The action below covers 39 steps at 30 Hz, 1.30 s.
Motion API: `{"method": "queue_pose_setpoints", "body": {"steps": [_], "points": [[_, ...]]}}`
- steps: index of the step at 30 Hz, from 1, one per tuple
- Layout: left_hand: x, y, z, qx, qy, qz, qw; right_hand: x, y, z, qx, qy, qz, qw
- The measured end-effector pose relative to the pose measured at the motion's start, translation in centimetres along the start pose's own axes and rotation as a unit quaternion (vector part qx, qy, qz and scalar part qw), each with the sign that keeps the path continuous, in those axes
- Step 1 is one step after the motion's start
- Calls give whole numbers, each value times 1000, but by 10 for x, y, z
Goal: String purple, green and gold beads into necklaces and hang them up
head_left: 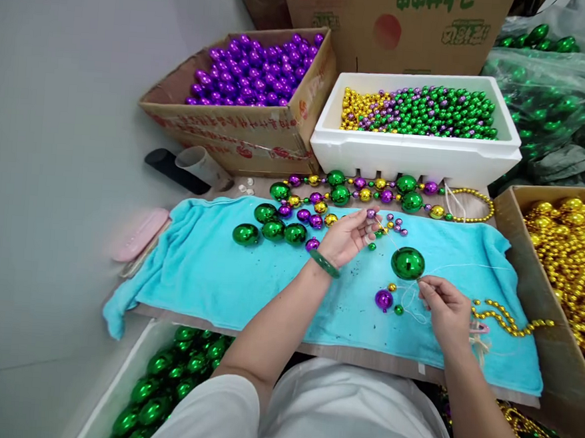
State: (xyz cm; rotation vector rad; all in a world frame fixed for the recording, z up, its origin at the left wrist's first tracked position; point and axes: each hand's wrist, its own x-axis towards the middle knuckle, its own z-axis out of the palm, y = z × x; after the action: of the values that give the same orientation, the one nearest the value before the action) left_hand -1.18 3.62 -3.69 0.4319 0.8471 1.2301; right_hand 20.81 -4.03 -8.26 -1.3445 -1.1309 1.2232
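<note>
My left hand [347, 237] hovers over the turquoise towel [218, 274], its fingers pinched on a small purple bead [371, 213] near a strung row of green, purple and gold beads [364, 192]. My right hand [444, 308] pinches a thin clear thread [462, 265] just below a large green ball [407, 263]. A purple bead [384, 299] with small gold and green beads lies left of that hand. Several green balls [272, 228] rest on the towel's far left. A green bangle [325, 265] circles my left wrist.
A cardboard box of purple balls [255, 69] and a white foam box of mixed beads [420, 111] stand behind. A box of gold beads [571, 252] is at right, a bin of green balls [171, 384] at lower left. A pink case [140, 234] lies left.
</note>
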Motion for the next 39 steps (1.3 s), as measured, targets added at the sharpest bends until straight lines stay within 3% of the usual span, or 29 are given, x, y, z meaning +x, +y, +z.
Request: {"method": "queue_pose_setpoints", "body": {"steps": [12,20,24,26,29,33,35,37,39], "points": [[-15,3,-11,-7,5,29,1000,2,-5,11,-27,-11,9,1000],[-21,-2,-6,130,-7,79,988,3,-9,14,-37,-35,6,999],[-28,-4,2,219,5,110,969,5,-3,22,-9,-85,31,996],[-32,1,7,245,10,133,960,7,-1,23,-66,-121,17,990],[-41,15,14,283,6,174,943,9,-4,23,-202,-127,-44,970],[-53,30,24,337,8,245,909,7,-26,31,-226,-65,-164,958],[-58,35,28,356,9,274,894,7,-40,38,-283,-60,-219,932],[-63,39,31,371,14,300,879,9,-49,43,-382,-90,-216,894],[-67,44,32,375,22,320,870,11,-51,43,-448,-157,-166,864]]}}
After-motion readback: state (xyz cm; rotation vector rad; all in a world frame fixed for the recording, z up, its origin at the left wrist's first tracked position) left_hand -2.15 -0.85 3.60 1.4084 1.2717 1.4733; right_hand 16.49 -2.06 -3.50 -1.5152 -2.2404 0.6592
